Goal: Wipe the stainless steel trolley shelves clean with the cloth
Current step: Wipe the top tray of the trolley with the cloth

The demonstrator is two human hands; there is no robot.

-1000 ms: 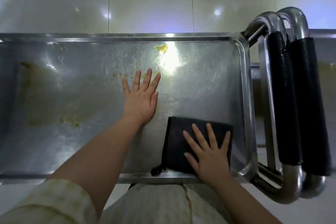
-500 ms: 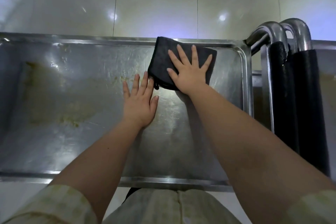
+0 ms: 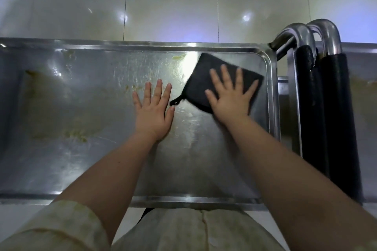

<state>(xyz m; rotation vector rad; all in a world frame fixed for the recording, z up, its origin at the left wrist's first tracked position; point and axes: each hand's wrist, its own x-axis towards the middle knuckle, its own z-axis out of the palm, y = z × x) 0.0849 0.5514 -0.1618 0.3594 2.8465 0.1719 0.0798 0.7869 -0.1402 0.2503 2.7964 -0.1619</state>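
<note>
Shelf [image 3: 271, 96] holds yellow smears [image 3: 77, 134] and cloth [image 3: 204, 83] near its right rim. Right hand [image 3: 230, 98] flat, fingers spread, pressing cloth; left hand [image 3: 155, 112] flat on shelf beside cloth, holding nothing.

cloth [image 3: 206, 81]: dark, flat, far-right | trolley shelf [image 3: 81, 159]: steel, yellowish smears left

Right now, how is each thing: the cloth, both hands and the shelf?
shelf, dirty: yellowish smears on its left part
cloth, flat on the shelf's far right part, under the right hand
right hand, fingers spread, pressing the cloth
left hand, fingers straight, flat on bare shelf beside the cloth, holding nothing
</note>
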